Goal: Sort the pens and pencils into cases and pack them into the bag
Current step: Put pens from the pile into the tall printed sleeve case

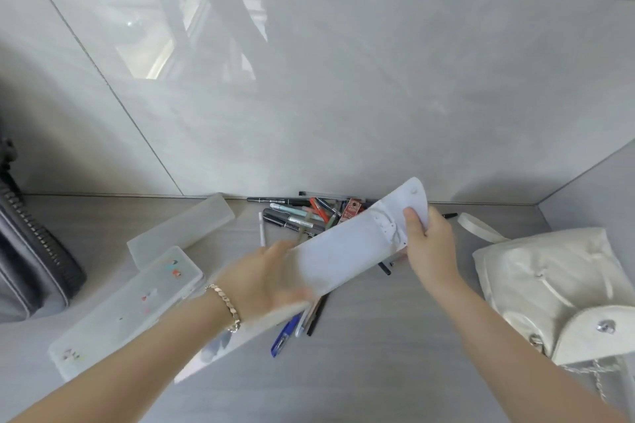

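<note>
A white soft pencil case with a snap flap is lifted above the table, tilted up to the right. My left hand grips its lower left end. My right hand holds the flap end, thumb on the flap by the snap. Behind and under the case lies a heap of pens and pencils against the wall. A blue pen and dark pens stick out below the case. A cream white bag with its flap open lies at the right.
Two frosted plastic pencil boxes lie at the left: a plain one and one with small stickers. A dark grey zippered bag sits at the far left edge. Tiled walls close the back and right side.
</note>
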`<state>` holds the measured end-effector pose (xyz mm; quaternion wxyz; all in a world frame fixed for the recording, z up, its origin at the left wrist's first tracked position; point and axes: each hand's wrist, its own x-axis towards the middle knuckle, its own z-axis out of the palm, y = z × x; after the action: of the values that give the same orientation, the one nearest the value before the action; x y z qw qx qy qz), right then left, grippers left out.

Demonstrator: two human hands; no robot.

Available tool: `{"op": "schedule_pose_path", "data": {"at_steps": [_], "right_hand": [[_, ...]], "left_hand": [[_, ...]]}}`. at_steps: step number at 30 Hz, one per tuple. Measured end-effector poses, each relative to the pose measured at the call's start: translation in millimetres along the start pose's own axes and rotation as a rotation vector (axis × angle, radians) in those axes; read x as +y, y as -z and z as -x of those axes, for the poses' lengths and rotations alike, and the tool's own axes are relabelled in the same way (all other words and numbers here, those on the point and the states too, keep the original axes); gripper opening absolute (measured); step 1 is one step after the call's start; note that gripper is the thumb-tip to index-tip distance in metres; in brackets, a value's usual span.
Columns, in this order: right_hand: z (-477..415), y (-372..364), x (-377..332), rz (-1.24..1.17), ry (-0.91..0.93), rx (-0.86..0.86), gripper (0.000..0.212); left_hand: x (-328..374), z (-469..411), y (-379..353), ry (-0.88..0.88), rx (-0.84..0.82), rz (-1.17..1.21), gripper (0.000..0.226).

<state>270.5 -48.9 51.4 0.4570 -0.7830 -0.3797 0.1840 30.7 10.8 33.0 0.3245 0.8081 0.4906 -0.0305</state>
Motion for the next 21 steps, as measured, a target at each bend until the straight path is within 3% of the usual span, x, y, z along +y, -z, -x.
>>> {"op": "schedule_pose_path", "data": {"at_steps": [2, 6, 8, 12, 16, 21], "right_hand": [[0, -5, -1, -0.023, -0.014, -0.072, 0.032], [6, -12, 21, -0.238, -0.316, -0.412, 0.017], [9, -10, 39, -0.081, -0.354, -0.517, 0.020], [7, -3, 68, 0.383, -0.056, -0.397, 0.019], [-4, -22, 64, 0.592, 0.186, -0.378, 0.027], [-12, -59, 53, 0.741, 0.093, -0.536, 0.034]], "left_hand": [[3, -4, -1, 0.016, 0.103, 0.196, 0.031], [6, -16, -6, 0.168, 0.105, 0.071, 0.041], [2, -23, -8, 0.229, 0.115, 0.020, 0.041], [-13, -34, 1, 0.330, 0.220, 0.129, 0.045], [-24, -33, 3, 0.379, 0.344, 0.206, 0.049], [-34, -24, -1, 0.374, 0.354, 0.253, 0.051]]}}
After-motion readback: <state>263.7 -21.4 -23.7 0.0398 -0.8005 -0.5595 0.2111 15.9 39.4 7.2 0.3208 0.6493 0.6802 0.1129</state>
